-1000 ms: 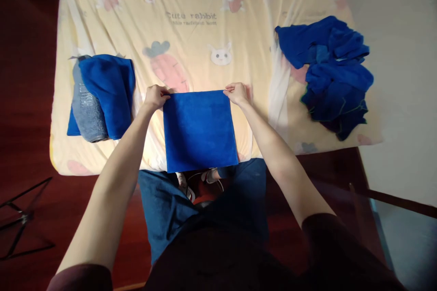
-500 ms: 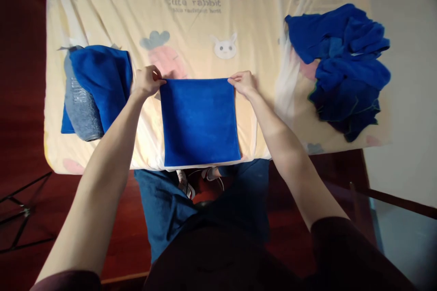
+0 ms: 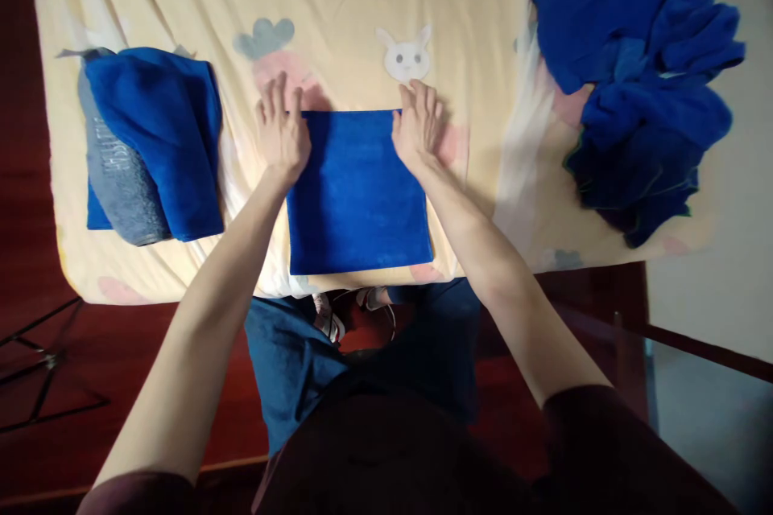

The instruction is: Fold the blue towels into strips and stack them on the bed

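A blue cloth [image 3: 362, 193], squared off and flat, lies on the bed near its front edge. On its far left corner rests my left hand [image 3: 285, 133], fingers spread and stretched away from me. My right hand [image 3: 418, 125] lies the same way over the far right corner, its fingers apart. Neither hand pinches the fabric. Both far corners are partly hidden under my hands.
Left of my arm, a blue cloth [image 3: 181, 137] is draped over a grey-blue towel [image 3: 121, 169] with white lettering. A crumpled heap of blue cloths [image 3: 652, 113] lies on the right. A yellow sheet [image 3: 338, 32] with rabbit and carrot prints covers the bed.
Both hands have let go of the far corners and now lie flat on them, fingers spread. The cloth has settled flat. My view has shifted, with the bed appearing slightly larger.
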The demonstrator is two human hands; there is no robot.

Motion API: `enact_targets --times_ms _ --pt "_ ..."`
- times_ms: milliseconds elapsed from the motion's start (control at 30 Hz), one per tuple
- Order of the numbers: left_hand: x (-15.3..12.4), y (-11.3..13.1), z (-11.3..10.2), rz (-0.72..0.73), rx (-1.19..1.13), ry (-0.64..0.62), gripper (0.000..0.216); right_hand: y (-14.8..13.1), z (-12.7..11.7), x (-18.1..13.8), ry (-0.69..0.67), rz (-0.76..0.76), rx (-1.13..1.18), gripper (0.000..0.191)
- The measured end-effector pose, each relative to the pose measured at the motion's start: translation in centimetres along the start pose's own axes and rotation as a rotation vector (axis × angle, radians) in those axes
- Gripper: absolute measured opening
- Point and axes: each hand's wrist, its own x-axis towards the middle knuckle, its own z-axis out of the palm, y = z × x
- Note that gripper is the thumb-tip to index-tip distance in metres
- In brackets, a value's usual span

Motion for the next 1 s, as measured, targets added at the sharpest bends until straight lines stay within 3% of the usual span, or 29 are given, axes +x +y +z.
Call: enact_targets --times_ms 133,200,300,533,667,800,900,1000 --pt "-2.1 2.4 2.7 0.227 -0.036 -0.066 0.067 -5.0 0.9 -2.9 -0.169 -0.309 0.001 0.054" --pt "-2.8 2.5 3.6 0.254 -0.051 -0.088 0.070 -5.8 1.8 -4.0 -0.240 -0.344 0.003 0.057" --pt "-3.3 1.6 3.7 0.198 -0.041 -0.059 0.071 -4.4 2.4 -4.6 -0.242 -0.268 -0.004 0.062" --pt "-3.1 -1.2 1.5 0.035 -0.134 0.011 0.078 1.8 1.3 -3.8 -0.174 -0.078 0.013 0.067" --pt "-3.2 -1.2 0.9 0.044 -0.103 0.035 0.079 2.2 1.2 -3.4 -0.185 -0.049 0.001 0.067" --pt "-5.2 1.1 0.4 0.138 -0.029 0.012 0.080 -1.7 0.3 -4.7 -0.146 -0.101 0.006 0.070" --pt "-8.1 3.3 1.2 0.217 -0.011 -0.040 0.076 -6.2 -0.1 -8.0 -0.185 -0.209 0.025 0.069" --pt "-11.0 4.4 2.7 0.209 0.004 -0.069 0.070 -9.3 0.5 -11.7 -0.272 -0.229 0.032 0.067"
